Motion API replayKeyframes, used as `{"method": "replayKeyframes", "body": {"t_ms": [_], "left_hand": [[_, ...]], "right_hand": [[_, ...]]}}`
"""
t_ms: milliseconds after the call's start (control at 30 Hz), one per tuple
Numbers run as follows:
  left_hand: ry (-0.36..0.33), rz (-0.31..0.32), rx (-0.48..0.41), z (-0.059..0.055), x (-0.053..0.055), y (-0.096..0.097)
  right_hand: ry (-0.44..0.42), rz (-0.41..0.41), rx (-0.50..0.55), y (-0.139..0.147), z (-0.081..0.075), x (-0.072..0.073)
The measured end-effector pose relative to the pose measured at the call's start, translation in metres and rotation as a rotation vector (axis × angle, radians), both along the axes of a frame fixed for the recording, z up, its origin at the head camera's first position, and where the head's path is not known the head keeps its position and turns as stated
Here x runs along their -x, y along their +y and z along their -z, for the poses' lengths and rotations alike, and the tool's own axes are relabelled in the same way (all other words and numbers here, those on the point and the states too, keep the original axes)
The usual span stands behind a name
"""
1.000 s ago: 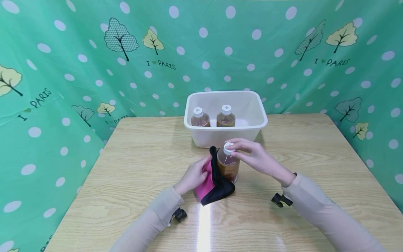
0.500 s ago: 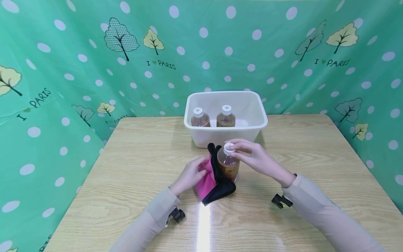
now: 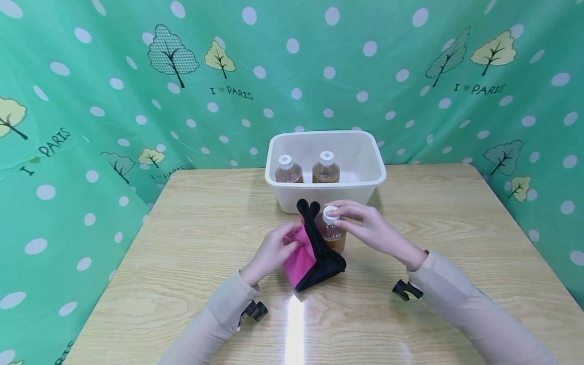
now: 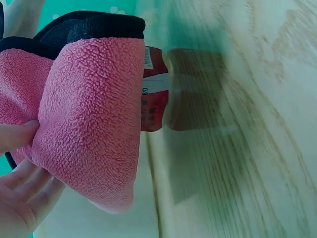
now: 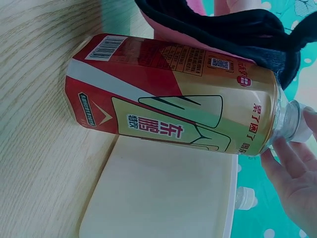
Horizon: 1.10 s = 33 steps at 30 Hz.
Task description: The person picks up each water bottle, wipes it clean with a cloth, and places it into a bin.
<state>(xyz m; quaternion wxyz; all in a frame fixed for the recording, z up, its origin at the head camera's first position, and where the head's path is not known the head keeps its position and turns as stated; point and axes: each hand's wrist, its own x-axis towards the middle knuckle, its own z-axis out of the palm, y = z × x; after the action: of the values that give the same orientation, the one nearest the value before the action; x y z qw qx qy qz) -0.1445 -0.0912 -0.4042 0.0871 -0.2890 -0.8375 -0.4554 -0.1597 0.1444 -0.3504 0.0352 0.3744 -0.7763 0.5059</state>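
A drink bottle (image 5: 163,99) with a white cap and a red and gold label stands upright on the table in front of the white bin. My right hand (image 3: 365,223) holds it by the cap, fingers and thumb around the top. Against the bottle's left side lies a folded pink fleecy cloth (image 4: 94,104) with black edging. My left hand (image 3: 271,251) pinches that cloth between thumb and fingers. In the left wrist view the cloth hides most of the bottle, leaving only its red lower part visible.
Just behind the bottle stands the white plastic bin (image 3: 326,186). Inside it are two more capped bottles, a left one (image 3: 288,173) and a right one (image 3: 326,172). A green dotted curtain (image 3: 274,66) hangs behind the wooden table (image 3: 191,243).
My left hand has shifted slightly left and up with the cloth. The cloth's black edge has risen and now covers more of the bottle's front. My right hand stays on the cap.
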Motion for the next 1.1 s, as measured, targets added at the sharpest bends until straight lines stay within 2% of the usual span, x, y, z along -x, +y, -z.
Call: {"method": "replayKeyframes", "body": {"t_ms": [333, 567, 767, 1100], "left_hand": [[-0.022, 0.0, -0.044, -0.002, -0.002, 0.001], [0.048, -0.015, -0.059, -0.001, -0.002, 0.005], [0.1, -0.025, -0.005, 0.003, -0.001, 0.005], [0.064, -0.01, 0.094, 0.014, 0.001, 0.003]], "right_hand": [[-0.009, 0.008, -0.007, 0.0, 0.0, 0.001], [-0.009, 0.01, 0.003, -0.001, 0.0, 0.0], [0.011, 0.013, -0.007, 0.0, 0.001, 0.001], [0.004, 0.023, -0.01, 0.0, 0.001, 0.001]]}}
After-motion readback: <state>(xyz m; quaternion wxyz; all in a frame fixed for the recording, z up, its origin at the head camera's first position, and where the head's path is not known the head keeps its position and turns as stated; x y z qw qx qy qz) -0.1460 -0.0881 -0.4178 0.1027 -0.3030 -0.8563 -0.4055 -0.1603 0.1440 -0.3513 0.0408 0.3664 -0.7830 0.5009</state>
